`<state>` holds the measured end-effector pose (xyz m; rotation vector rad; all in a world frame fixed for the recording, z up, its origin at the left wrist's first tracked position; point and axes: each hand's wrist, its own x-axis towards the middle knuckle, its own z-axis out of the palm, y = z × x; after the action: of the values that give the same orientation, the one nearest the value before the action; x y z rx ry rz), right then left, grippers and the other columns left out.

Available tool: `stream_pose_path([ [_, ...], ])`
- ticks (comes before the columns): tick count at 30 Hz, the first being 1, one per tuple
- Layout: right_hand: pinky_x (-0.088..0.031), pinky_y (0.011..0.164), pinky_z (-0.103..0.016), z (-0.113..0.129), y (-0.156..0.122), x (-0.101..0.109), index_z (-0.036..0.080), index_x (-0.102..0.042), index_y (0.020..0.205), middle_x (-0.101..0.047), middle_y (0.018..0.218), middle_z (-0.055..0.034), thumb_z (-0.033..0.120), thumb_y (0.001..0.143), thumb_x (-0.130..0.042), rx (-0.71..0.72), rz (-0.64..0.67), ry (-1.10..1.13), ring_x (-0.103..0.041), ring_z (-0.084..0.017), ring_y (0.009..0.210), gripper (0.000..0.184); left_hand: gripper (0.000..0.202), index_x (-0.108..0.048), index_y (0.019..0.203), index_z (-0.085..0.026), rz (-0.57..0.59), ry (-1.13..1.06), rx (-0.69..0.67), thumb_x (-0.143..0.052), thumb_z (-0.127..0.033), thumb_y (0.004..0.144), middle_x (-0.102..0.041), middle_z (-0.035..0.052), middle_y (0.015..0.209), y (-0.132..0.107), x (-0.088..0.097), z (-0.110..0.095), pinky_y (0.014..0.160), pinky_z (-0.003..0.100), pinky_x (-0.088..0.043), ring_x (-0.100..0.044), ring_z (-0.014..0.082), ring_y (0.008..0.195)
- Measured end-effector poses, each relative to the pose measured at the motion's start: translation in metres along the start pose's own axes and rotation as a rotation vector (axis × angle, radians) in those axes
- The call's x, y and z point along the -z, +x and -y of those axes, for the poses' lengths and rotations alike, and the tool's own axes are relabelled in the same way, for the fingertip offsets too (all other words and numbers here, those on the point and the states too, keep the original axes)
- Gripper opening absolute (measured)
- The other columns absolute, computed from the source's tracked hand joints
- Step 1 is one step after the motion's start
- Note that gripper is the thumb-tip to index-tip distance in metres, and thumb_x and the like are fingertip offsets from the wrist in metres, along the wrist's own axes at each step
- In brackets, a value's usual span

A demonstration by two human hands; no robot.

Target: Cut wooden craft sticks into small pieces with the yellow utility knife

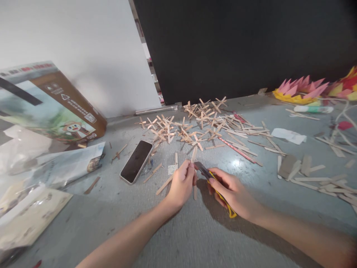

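My left hand (pixel 182 184) is closed in a pinch on a thin wooden stick (pixel 195 192) that stands against the grey floor. My right hand (pixel 230 191) is wrapped round a yellow utility knife (pixel 220 195), whose dark tip (pixel 201 167) meets the stick right at my left fingertips. A pile of small crosses made of wooden sticks (pixel 192 124) lies just beyond my hands.
A phone (pixel 136 161) lies face up to the left of my hands. A cardboard box (pixel 50 104) and plastic bags (pixel 33 193) sit at the far left. Loose sticks (pixel 312 175), a glue tube (pixel 314 109) and pink-and-yellow paper flowers (pixel 301 91) are at the right. A black panel stands behind.
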<state>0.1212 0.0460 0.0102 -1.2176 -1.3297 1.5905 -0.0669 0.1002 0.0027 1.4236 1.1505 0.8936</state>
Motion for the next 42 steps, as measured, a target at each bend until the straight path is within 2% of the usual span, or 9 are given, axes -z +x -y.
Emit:
stream_pose_path([
  [7,-0.035,0.043,-0.024,-0.0017,0.0012,0.0,0.022,-0.059,0.117,-0.061,0.082,0.0018,0.055,0.107,-0.052,0.002,0.001,-0.004,-0.05,-0.009,0.048,0.034,0.037,-0.053,0.089,-0.022,-0.003,0.014,0.0,-0.042,-0.052,0.108,-0.049,-0.0067,0.057,0.0002,-0.0003,-0.0007,0.053,0.023,-0.035,-0.042,0.0103,0.049],
  [15,-0.036,0.042,-0.024,-0.0015,0.0008,-0.0003,0.023,-0.058,0.125,-0.061,0.082,0.0027,0.053,0.107,-0.052,-0.007,0.002,0.01,-0.049,-0.009,0.048,0.035,0.036,-0.053,0.089,-0.022,-0.004,0.009,0.01,-0.043,-0.05,0.108,-0.048,-0.007,0.058,-0.0004,-0.0005,-0.002,0.053,0.023,-0.035,-0.041,0.01,0.049],
  [30,-0.036,0.043,-0.024,-0.0012,0.0002,0.0005,0.023,-0.058,0.111,-0.061,0.08,0.003,0.051,0.109,-0.051,0.007,0.007,-0.009,-0.05,-0.009,0.049,0.029,0.036,-0.052,0.087,-0.022,-0.006,0.011,0.003,-0.042,-0.049,0.109,-0.048,-0.0071,0.058,-0.0007,-0.0008,-0.0031,0.055,0.024,-0.036,-0.042,0.0101,0.05],
  [42,-0.036,0.042,-0.024,-0.0042,0.0011,0.0018,0.023,-0.058,0.115,-0.062,0.082,0.0027,0.051,0.109,-0.052,0.01,0.013,-0.002,-0.05,-0.008,0.049,0.029,0.036,-0.053,0.089,-0.021,-0.003,0.007,0.007,-0.042,-0.049,0.109,-0.048,-0.0071,0.058,-0.0005,-0.0012,-0.002,0.054,0.023,-0.035,-0.042,0.0098,0.049],
])
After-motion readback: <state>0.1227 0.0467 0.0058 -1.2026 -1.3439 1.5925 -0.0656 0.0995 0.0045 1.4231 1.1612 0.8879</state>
